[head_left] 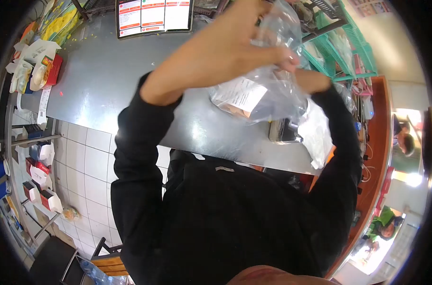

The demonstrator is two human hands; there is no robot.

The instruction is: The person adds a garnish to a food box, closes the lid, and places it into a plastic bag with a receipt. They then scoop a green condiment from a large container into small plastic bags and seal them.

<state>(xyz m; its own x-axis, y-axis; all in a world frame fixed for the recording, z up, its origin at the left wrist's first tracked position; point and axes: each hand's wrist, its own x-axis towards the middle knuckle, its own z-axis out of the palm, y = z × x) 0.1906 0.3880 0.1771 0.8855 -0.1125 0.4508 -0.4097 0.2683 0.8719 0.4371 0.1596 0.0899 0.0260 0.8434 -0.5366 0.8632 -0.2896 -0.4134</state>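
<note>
A clear plastic bag (277, 102) hangs slightly tilted over the metal table, with a printed white receipt (246, 97) and a brown item showing through its side. My left hand (242, 52) reaches across from the left, its fingers closed at the gathered top of the bag and partly blurred. On the other side, my right hand (312, 80) is at the bag's neck, closed on the plastic; most of its fingers are hidden behind the bag and my left hand. Loose plastic sticks up above both hands.
A tablet (154, 16) with order panels stands at the table's back. White paper (315, 130) and a dark device (284, 132) lie near the front right. Green baskets (341, 52) rise at the right, food boxes (42, 66) at the left. Other people appear beyond the counter (379, 142).
</note>
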